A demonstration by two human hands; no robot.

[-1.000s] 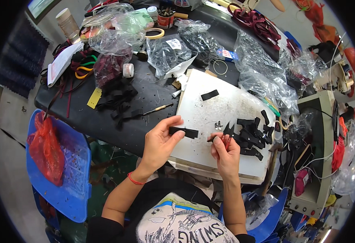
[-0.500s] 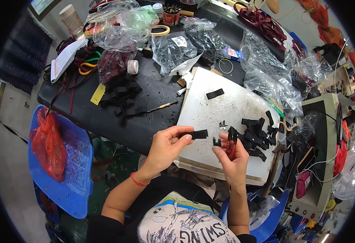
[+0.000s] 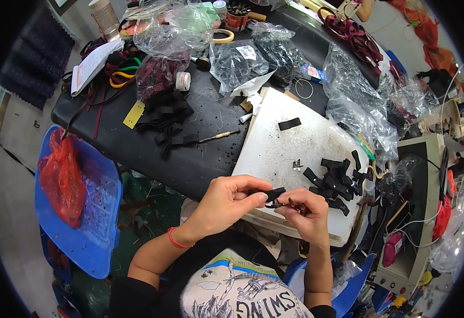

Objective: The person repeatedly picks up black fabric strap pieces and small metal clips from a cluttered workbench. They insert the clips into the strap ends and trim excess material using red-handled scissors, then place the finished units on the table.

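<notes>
By the flat white board (image 3: 274,153)'s near edge, the left hand (image 3: 231,201) pinches a narrow black fabric strip (image 3: 276,194), likely light, limp, best held near its ends; the right hand (image 3: 311,213) curls round seemingly dark metal snips (image 3: 299,206).

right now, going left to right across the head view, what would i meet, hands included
Red bag → yellow tag → left hand → right hand → pink bundle.

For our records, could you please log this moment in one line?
left hand: pinching black strip; right hand: holding dark tool near strip's end; white board: loose strips on it
</notes>
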